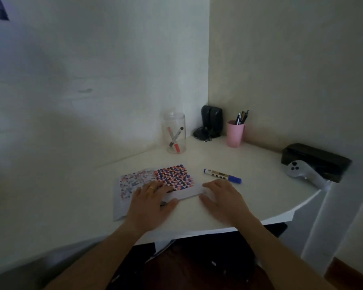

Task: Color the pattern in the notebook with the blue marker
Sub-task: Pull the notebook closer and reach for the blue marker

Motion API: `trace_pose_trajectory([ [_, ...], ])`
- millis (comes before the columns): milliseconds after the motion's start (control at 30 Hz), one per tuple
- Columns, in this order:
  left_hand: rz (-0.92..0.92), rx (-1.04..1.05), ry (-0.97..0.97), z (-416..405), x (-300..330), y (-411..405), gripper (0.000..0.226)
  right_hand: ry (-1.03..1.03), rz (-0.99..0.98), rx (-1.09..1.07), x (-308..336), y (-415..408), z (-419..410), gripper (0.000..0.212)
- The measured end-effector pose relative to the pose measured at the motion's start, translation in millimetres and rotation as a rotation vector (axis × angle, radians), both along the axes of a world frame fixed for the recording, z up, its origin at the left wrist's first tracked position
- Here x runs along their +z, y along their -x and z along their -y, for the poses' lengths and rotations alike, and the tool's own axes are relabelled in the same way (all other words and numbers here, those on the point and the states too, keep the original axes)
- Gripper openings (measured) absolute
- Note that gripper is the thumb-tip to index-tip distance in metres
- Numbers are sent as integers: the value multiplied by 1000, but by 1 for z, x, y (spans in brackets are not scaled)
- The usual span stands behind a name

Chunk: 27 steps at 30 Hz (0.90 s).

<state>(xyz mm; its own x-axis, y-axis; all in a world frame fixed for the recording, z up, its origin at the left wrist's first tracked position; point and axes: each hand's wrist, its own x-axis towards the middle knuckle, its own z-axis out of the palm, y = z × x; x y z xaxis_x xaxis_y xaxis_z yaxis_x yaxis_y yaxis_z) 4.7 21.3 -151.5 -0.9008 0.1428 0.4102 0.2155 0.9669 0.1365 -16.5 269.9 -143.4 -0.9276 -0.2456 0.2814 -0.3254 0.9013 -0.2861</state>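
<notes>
An open notebook [172, 177] lies on the white desk [260, 197], its right page filled with a red and blue pattern and its left page showing a fainter one. My left hand [153, 197], with a ring on one finger, rests flat on the lower part of the notebook. My right hand [222, 195] lies palm down at the notebook's right edge, fingers spread. The blue marker [222, 175], capped, lies on the desk just beyond my right hand, not touched by it.
A clear jar [174, 132] holding two markers stands behind the notebook. A pink cup [235, 133] of pens and a black device [211, 124] sit in the corner. A white controller [304, 172] and a dark box [316, 161] lie at the right edge.
</notes>
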Motion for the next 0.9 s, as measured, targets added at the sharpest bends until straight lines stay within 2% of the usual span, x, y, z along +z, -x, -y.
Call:
trace_pose_trajectory([
  [67, -5, -11, 2, 3, -4, 5, 53, 38, -150, -45, -7, 10, -6, 53],
  [133, 3, -21, 13, 5, -8, 9, 55, -16, -253, -105, -8, 27, -13, 49],
  [267, 7, -26, 12, 6, -10, 10, 55, -167, -204, -196, 4, 62, -23, 49],
  [400, 23, -14, 5, 7, -11, 13, 52, -390, -119, -122, 9, 83, -16, 49],
  [500, 34, -19, 7, 7, -11, 14, 51, -474, -219, -49, 14, 97, -6, 49],
  [633, 86, 0, 16, 8, -12, 17, 53, -349, -390, 78, 23, 124, 24, 49],
  [700, 114, 1, 16, 8, -9, 16, 54, -261, -415, 183, 23, 132, 41, 43],
  [800, 183, -27, 58, 10, 9, 18, 59, -101, -373, 269, 12, 138, 54, 39],
  [900, 366, -70, 108, 15, 47, 36, 54, 73, -286, 287, -3, 143, 51, 39],
])
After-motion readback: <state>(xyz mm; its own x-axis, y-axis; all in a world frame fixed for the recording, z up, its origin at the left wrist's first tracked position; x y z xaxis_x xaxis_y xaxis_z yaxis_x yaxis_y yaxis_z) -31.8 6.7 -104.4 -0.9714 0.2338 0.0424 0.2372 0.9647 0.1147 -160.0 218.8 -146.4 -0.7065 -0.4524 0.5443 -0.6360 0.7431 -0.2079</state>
